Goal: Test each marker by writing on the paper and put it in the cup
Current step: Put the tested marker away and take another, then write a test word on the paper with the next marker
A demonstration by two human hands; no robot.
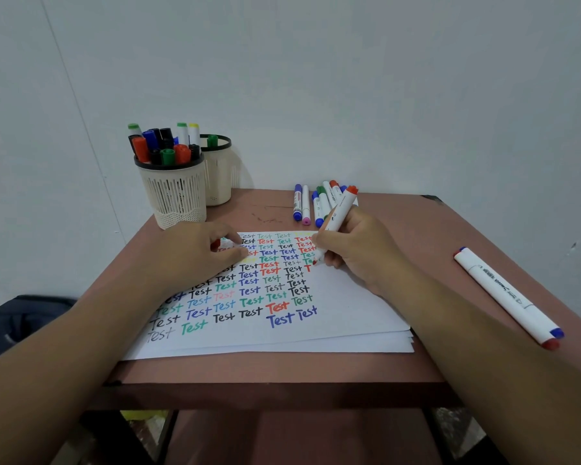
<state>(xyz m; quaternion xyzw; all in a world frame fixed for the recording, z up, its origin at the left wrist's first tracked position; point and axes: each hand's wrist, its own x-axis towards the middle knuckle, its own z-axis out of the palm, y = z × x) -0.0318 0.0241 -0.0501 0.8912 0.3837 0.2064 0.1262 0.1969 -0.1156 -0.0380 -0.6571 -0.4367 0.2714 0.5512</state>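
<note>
Nearest: both forearms come in from the bottom corners over the front edge of a reddish-brown table. A stack of white paper lies on it, top sheet covered with rows of the word "Test" in black, blue, green, red, a few faint pink and yellow.

Right side of the table, well apart from the paper: two white markers lying side by side, touching, near ends capped red and blue.

Left hand rests on the upper left part of the sheet, fingers curled, thumb and forefinger pinching a small red cap, mostly hidden.

Right hand grips a white marker with a red end, fingers wrapped round the lower barrel. It is tilted, top leaning away to the right. Red tip is down on the paper at the right end of the written rows, beside a started red letter.

Behind the right hand, at the back of the table: a loose cluster of markers lying flat, white barrels with blue, green, red and pink ends; partly hidden by the held marker, count unclear.

Back left: a cream slatted cup with a black rim, packed with upright markers, caps red, blue, black, green, yellow. Just behind it, touching or nearly, a second cream cup; only one green cap shows inside.

Far: plain white wall. Low left, beside the table, a dark bag.
</note>
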